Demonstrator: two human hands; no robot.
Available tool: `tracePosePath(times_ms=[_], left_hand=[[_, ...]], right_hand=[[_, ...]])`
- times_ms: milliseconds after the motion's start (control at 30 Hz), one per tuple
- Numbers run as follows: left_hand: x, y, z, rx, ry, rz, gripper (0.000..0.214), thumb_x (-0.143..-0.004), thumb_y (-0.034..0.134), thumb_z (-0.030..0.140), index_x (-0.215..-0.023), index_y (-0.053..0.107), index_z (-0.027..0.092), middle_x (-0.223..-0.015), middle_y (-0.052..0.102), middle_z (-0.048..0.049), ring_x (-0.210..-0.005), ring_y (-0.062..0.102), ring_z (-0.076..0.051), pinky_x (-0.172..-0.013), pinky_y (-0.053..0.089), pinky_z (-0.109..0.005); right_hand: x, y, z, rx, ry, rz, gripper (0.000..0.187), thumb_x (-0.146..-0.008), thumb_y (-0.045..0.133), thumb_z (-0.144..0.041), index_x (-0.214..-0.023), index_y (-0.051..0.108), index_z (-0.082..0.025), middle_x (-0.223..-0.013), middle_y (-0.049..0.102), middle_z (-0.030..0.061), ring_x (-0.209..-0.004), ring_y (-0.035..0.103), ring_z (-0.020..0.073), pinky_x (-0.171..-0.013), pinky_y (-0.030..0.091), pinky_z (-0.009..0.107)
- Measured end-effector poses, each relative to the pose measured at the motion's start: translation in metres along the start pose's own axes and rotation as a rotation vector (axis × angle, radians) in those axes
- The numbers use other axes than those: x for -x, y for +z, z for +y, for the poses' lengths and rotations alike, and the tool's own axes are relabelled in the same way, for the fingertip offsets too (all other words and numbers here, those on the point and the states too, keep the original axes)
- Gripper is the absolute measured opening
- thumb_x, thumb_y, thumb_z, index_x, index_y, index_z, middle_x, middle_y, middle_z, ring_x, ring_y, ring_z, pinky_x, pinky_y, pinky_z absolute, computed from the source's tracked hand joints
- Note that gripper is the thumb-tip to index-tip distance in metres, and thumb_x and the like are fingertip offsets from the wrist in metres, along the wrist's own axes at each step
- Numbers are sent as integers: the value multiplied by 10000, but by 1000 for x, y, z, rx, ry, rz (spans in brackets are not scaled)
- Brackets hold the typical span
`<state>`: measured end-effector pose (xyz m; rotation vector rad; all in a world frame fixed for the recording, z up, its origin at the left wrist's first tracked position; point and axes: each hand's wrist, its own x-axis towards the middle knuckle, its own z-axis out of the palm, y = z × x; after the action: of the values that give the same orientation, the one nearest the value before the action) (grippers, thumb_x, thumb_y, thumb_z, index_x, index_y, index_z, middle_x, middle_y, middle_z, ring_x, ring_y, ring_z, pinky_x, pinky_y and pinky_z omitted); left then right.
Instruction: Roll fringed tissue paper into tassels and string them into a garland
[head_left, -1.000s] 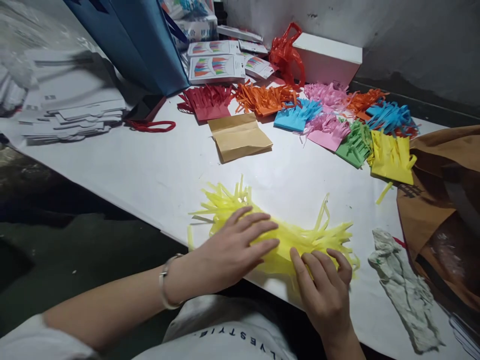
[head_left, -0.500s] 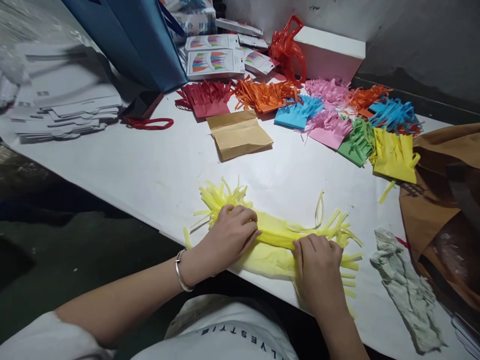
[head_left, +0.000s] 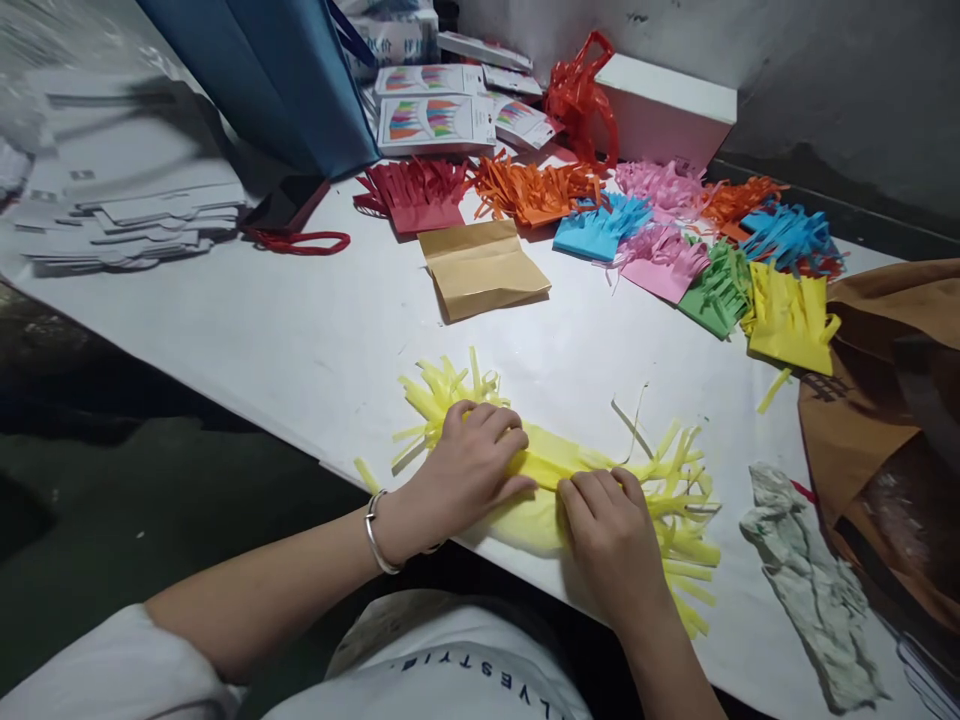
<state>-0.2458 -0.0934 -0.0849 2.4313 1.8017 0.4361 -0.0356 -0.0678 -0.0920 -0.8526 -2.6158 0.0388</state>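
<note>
A yellow fringed tissue paper lies rolled up near the front edge of the white table, with cut strips fanning out at both ends. My left hand, a bracelet on its wrist, is curled over the roll's left part. My right hand grips the roll just right of the middle, fingers bent and pressed onto it. Both hands sit close together on the paper.
Folded fringed papers in red, orange, blue, pink, green and yellow lie at the back. A brown folded paper, a crumpled rag, a brown bag, a blue bag, white card stacks.
The flat yellow sheet has been rolled away from me into a tight tube. Both hands went from flat to curled, and the right hand slid left toward the left one.
</note>
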Motion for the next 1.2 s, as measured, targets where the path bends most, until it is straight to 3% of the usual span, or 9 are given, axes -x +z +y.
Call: tracePosePath(times_ms=[133,200,367,467,633,900,967,1067,1200], left_hand=[[4,3,1,7,226,136,96,-957,545,144,-952,623,201,-1128,661,-57,-1126,519,-246,-1111,244,-537],[4,4,1,11,259,150,188,-966,490,84,-888,621,194,-987,674,-32,-1026,543,-214,-1081,282,-494],[4,5,-3,8,289,92,235,-996,476,126,-820,621,184,-777,635,-5,-818,527,-181,-952,336,-431],[7,4,-5,22,301,51,228,-997,490,131,-827,631,187,-764,635,-6,-832,527,-185,-941,323,-417],[8,0,1,80,192,2,213,-999,501,192,-837,639,189,-809,637,-21,-844,523,-203,-892,320,-408],[-5,3,15,-63,-6,-86,190,-925,544,204,-740,580,181,-841,595,-53,-804,508,-226,-753,314,-403],[-6,4,13,-41,-3,-81,142,-922,555,187,-784,591,185,-867,598,-45,-814,511,-221,-750,317,-395],[-5,6,10,-3,39,-55,105,-930,542,152,-857,605,192,-920,609,-44,-857,516,-223,-810,331,-409],[-3,5,8,22,172,-20,152,-938,533,134,-833,626,195,-921,625,-43,-904,518,-227,-913,327,-451]], right_hand=[[-1,3,-2,-79,96,54,122,-962,499,-144,-957,619,-171,-855,631,44,-823,539,181,-886,361,364],[-4,5,-4,-22,66,17,131,-961,493,-153,-997,619,-167,-852,624,48,-817,527,194,-877,355,377],[-1,5,-6,83,-42,1,261,-926,414,-40,-825,619,-166,-734,573,45,-739,485,194,-858,380,371],[18,0,-1,13,-17,28,262,-943,407,-42,-963,649,-142,-867,648,81,-876,545,211,-960,396,398],[42,-3,9,-18,166,97,215,-941,462,-81,-1008,643,-174,-1008,677,92,-997,572,235,-1005,384,462],[21,-4,1,243,444,12,136,-951,538,-197,-837,610,-182,-947,657,100,-918,574,274,-946,340,525],[17,-8,-1,228,423,79,104,-936,535,-150,-911,633,-175,-1008,660,119,-959,575,277,-965,333,529],[12,-7,-4,93,242,105,173,-922,525,-94,-999,649,-185,-1000,659,96,-988,576,246,-971,343,463],[7,4,-6,-16,116,23,201,-943,488,-82,-845,629,-189,-771,610,25,-777,533,176,-874,361,361]])
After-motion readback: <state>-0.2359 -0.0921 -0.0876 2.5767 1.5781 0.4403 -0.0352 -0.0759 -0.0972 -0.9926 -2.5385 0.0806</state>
